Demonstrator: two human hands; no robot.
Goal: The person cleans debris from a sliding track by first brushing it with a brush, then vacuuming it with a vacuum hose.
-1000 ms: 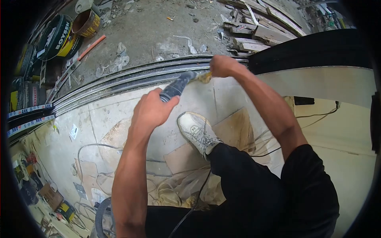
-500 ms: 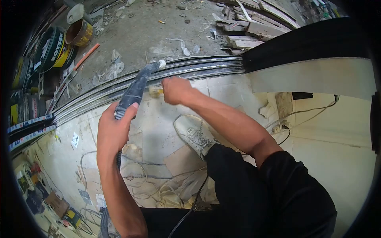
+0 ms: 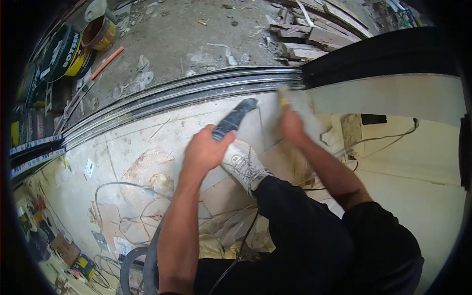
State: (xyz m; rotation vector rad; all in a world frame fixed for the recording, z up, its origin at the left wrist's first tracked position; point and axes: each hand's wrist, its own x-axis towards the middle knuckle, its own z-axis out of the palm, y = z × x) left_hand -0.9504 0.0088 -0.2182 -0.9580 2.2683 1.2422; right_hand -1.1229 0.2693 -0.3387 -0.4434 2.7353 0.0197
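Note:
My left hand (image 3: 206, 150) is wrapped round a dark grey vacuum nozzle (image 3: 235, 118), whose tip points up and right over the floor tiles near the metal tracks (image 3: 196, 88). A grey hose (image 3: 150, 260) runs below that arm. Further right, my right hand (image 3: 292, 127) is closed on the handle of a small brush (image 3: 283, 98), blurred by motion, with its bristles near the right end of the tracks. Between and below my hands is a light shoe (image 3: 243, 164) on the floor.
Paint buckets (image 3: 61, 54) and an orange-ended level (image 3: 105, 64) lie at the upper left. Wood planks (image 3: 324, 39) are stacked at the upper right. Cables (image 3: 123, 184) and crumpled sheeting (image 3: 231, 231) are on the floor, and a black panel (image 3: 378, 51) edges the right wall.
Both hands have moved right. The nozzle has left the tracks and is now over the tiles, nearer the shoe, and the brush has moved to the tracks' right end.

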